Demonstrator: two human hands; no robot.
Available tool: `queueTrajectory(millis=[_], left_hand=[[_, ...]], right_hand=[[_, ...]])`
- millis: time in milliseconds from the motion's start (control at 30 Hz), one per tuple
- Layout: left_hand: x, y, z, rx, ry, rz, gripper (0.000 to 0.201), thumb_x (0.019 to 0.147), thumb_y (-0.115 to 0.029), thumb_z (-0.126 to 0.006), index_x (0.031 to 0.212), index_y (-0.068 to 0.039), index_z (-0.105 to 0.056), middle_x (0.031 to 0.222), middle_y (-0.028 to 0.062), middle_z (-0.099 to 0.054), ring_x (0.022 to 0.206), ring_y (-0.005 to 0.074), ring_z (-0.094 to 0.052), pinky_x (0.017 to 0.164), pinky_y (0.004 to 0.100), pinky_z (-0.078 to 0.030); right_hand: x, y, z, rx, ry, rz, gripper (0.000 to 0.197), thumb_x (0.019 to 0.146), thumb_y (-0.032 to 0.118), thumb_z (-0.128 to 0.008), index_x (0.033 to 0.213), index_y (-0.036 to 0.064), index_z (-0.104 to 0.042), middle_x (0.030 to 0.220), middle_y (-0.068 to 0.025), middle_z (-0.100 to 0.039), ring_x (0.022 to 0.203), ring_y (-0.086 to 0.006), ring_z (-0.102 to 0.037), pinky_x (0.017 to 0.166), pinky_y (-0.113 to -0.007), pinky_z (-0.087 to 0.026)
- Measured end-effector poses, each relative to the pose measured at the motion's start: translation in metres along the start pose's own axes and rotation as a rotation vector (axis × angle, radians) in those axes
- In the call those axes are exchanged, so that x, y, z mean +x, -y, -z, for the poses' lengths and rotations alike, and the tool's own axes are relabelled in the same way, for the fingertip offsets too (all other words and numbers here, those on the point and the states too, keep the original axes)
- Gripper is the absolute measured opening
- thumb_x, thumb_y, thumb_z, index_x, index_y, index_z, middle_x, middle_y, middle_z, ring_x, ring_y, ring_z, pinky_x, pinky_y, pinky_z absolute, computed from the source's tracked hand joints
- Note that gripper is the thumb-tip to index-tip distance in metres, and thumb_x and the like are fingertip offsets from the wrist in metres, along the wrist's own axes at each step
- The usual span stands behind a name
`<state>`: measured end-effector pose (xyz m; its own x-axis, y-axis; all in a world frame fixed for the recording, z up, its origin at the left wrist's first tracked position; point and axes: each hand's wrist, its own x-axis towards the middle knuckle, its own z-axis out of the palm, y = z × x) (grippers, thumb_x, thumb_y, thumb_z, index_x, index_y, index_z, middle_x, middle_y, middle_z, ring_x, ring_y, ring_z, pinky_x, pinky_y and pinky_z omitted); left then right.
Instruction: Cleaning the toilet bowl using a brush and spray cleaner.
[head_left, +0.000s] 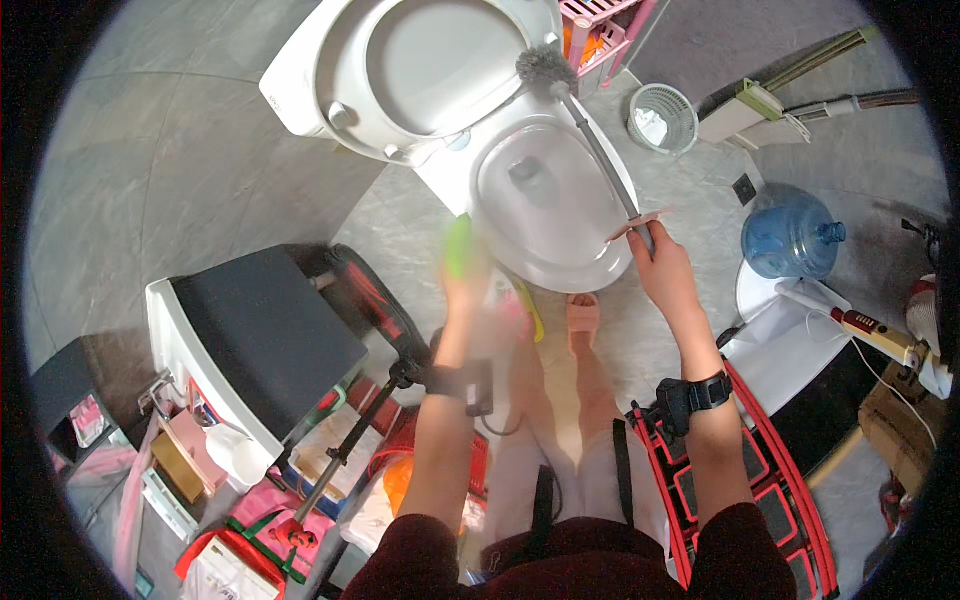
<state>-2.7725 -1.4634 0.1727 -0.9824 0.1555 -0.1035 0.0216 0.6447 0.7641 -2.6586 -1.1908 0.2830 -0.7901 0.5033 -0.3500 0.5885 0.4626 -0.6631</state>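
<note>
My right hand (662,268) is closed round the grey handle of a toilet brush (602,150). The brush's fluffy grey head is up by the hinge side of the white toilet bowl (490,195). A pinkish flat piece (636,226) sits across the handle just above my fingers. Left of the bowl, my left hand (465,290) is smeared by motion. A bright green object (458,246) sticks out from its fingers, its kind too blurred to tell. Beside that hand, a pink, white and yellow item (522,308) shows in part. The toilet lid (445,62) and seat stand raised.
A grey wastebasket (663,118) with white paper stands right of the toilet, a pink rack (612,35) behind it. A blue water jug (792,236) is at the right. Red-framed folding steps (765,480) flank my right arm. A dark-topped cabinet (270,340) and bags fill the left.
</note>
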Motion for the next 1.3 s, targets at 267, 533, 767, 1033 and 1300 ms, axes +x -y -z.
queueTrajectory(millis=[267, 533, 767, 1033, 1300], left_hand=[[-0.008, -0.028, -0.006, -0.505, -0.081, 0.282, 0.02, 0.083, -0.015, -0.058, 0.097, 0.0, -0.058, 0.084, 0.0056, -0.06, 0.076, 0.0133, -0.055, 0.069, 0.0282, -0.046], [-0.002, 0.003, -0.006, -0.173, -0.117, 0.206, 0.025, 0.084, -0.014, -0.058, 0.104, 0.0, -0.056, 0.092, 0.0061, -0.06, 0.078, 0.0139, -0.056, 0.068, 0.0279, -0.046], [-0.013, -0.047, -0.02, -0.184, 0.138, -0.029, 0.03, 0.082, -0.01, -0.06, 0.11, 0.0, -0.054, 0.091, 0.0052, -0.059, 0.078, 0.0134, -0.057, 0.068, 0.0281, -0.047], [0.001, -0.116, -0.023, -0.353, 0.192, 0.233, 0.018, 0.082, -0.012, -0.06, 0.095, 0.0, -0.057, 0.075, 0.0043, -0.058, 0.069, 0.0126, -0.055, 0.063, 0.0269, -0.045], [0.009, -0.116, -0.036, -0.05, 0.111, -0.122, 0.019, 0.081, -0.013, -0.062, 0.092, 0.001, -0.058, 0.076, 0.0056, -0.06, 0.067, 0.0127, -0.055, 0.059, 0.0283, -0.044]], right_hand=[[0.0, 0.003, 0.01, -0.014, 0.008, -0.025, 0.035, 0.091, 0.028, -0.052, 0.112, 0.0007, -0.055, 0.069, -0.0231, -0.062, 0.066, -0.0403, -0.061, 0.058, -0.046, -0.046], [0.0, 0.003, 0.006, 0.015, 0.005, -0.025, 0.033, 0.09, 0.028, -0.054, 0.11, 0.0017, -0.056, 0.076, -0.0263, -0.062, 0.073, -0.0429, -0.061, 0.062, -0.047, -0.047], [0.005, 0.003, 0.015, 0.01, 0.025, -0.049, 0.031, 0.089, 0.026, -0.054, 0.108, 0.0011, -0.057, 0.079, -0.0267, -0.062, 0.076, -0.0437, -0.061, 0.065, -0.047, -0.048], [0.012, -0.009, 0.03, -0.007, -0.024, 0.059, 0.033, 0.088, 0.027, -0.056, 0.109, 0.0007, -0.057, 0.082, -0.0266, -0.062, 0.081, -0.0444, -0.059, 0.068, -0.047, -0.048], [0.008, -0.007, 0.054, 0.021, -0.011, 0.081, 0.033, 0.088, 0.027, -0.056, 0.108, 0.0013, -0.057, 0.084, -0.0246, -0.063, 0.08, -0.043, -0.06, 0.067, -0.047, -0.048]])
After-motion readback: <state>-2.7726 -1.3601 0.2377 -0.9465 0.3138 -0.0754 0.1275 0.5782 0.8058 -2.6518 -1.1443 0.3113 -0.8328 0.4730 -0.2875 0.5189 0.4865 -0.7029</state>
